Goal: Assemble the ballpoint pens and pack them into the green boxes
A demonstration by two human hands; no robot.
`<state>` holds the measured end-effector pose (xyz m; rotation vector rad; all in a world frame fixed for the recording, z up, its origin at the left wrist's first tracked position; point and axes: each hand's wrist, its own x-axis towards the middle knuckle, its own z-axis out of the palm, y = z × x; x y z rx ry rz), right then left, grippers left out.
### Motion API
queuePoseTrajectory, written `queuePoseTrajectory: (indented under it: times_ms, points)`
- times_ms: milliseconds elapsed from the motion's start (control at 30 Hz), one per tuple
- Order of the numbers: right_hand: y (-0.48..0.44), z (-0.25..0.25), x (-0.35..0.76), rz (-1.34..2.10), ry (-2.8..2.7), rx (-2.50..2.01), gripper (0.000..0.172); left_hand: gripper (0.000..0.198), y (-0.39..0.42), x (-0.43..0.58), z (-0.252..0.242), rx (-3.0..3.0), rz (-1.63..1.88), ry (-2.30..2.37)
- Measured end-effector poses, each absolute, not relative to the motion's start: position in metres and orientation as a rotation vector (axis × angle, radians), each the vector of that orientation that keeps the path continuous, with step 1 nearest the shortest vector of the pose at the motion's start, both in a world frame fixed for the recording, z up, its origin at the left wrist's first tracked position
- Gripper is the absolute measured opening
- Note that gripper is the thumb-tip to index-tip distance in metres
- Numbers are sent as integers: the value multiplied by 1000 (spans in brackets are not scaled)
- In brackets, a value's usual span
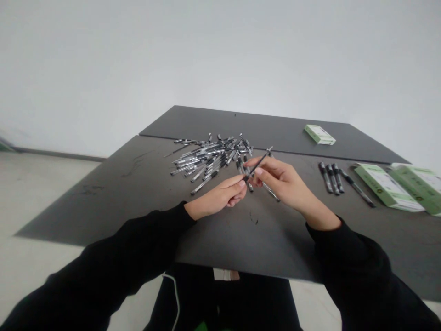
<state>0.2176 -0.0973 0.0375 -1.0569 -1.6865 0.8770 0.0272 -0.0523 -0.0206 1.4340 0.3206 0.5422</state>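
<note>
My right hand (279, 177) pinches a slim black gel pen (258, 165) between thumb and fingertips, and its upper end points away from me. My left hand (217, 197) meets the pen's lower end with its fingertips and seems to hold it there. Just beyond both hands lies a loose heap of several clear-barrelled black pens (210, 158). A few of them reach under my right hand, and one pen (270, 191) sticks out below that palm.
To the right, a short row of several black pens (330, 177) lies beside green-and-white boxes (387, 187). Another such box (319, 134) sits on the far panel of the dark grey table (275, 131). The table's near edge runs across my lap.
</note>
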Motion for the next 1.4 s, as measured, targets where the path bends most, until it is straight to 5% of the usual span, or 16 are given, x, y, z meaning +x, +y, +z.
queuePoseTrajectory:
  times_ms: [100,267,600,1200,1400]
  points:
    - [-88,29,234,710,-1682,-1210,37,29,-45,26,-22,1348,611,341]
    - [-69,1,258,421,-1849,-1576,20,28,-36,25,-24,1322,663,382]
    - [-35,-23,295,37,-1723,-1844,35,25,-35,29,-27,1329,669,562]
    - [19,-25,280,108,-2162,-1683,23,24,-34,30,-27,1349,649,649]
    - [-28,10,264,202,-1714,-1461,16,24,-38,30,-25,1388,625,671]
